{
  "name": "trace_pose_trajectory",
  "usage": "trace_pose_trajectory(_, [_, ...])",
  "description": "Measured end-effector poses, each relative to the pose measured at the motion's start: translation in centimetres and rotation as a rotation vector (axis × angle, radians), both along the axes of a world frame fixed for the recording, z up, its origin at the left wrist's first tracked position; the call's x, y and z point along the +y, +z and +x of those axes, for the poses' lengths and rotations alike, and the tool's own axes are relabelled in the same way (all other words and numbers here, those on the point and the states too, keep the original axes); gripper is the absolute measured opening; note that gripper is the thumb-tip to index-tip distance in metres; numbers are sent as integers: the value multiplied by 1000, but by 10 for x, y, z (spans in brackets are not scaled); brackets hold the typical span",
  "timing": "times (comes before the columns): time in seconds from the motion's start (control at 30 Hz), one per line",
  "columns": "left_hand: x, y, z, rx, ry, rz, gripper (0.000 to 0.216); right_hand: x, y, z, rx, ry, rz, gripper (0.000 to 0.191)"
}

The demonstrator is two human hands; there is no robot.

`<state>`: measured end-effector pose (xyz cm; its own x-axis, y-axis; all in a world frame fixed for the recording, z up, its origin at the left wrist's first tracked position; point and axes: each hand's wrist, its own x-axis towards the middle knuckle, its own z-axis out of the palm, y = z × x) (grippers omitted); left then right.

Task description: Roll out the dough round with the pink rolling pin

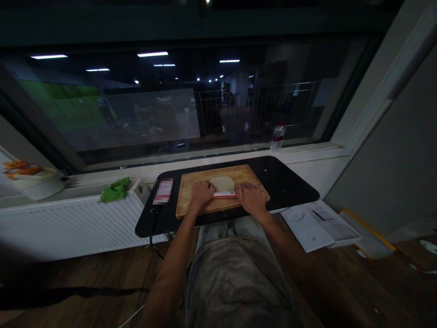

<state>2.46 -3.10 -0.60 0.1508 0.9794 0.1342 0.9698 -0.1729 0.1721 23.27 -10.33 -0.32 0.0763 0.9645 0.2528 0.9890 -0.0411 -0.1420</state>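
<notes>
A pale, flattened piece of dough (pixel 222 183) lies on the wooden cutting board (pixel 191 177). Along its near edge runs a narrow white-and-red bar (pixel 224 194), perhaps a slim package, with printing on it. My left hand (pixel 202 195) is closed over the bar's left end, and my right hand (pixel 251 197) over its right end. Both hands rest low against the board, so the bar's ends are hidden under the fingers.
The board sits on a black tabletop (pixel 290 182) under a window. A blurred pink-white item (pixel 164 191) lies at left. A bottle (pixel 277 137) stands on the sill. A green cloth (pixel 115 190) rests on the radiator (pixel 85 228). An open white box (pixel 307 232) lies right.
</notes>
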Motion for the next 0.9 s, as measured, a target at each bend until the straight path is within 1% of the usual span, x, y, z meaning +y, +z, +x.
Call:
trace_pose_trajectory(0.1, [6,0,1,4,-28,12,49,-17,-9,-3,10,14,40,57])
trace_pose_trajectory(0.23, [6,-3,1,-10,-17,29,48,-31,-20,-3,19,60,85,54])
trace_pose_trajectory(0.37, [1,-7,0,-77,15,60,45,-28,-24,8,-18,204,95,51])
trace_pose_trajectory(0.43, [0,-8,-2,-141,21,83,42,-22,-26,15,-62,240,113,51])
trace_pose_trajectory(0.5, [1,-10,-4,-256,41,124,42,-15,-29,21,-104,251,157,48])
trace_pose_trajectory(0.53, [3,-11,-7,-335,74,160,43,-12,-31,23,-121,260,182,46])
trace_pose_trajectory(0.63, [11,-14,-16,-614,238,329,44,1,-35,26,-135,281,226,43])
trace_pose_trajectory(0.7, [16,-18,-21,-771,289,404,44,13,-34,26,-115,262,217,43])
trace_pose_trajectory(0.73, [19,-21,-23,-818,266,388,46,21,-33,25,-105,255,199,43])
trace_pose_trajectory(0.77, [20,-24,-24,-841,209,339,47,29,-30,25,-92,226,187,43])
trace_pose_trajectory(0.9, [22,-37,-20,-788,-100,114,41,64,-18,20,-52,119,139,43])
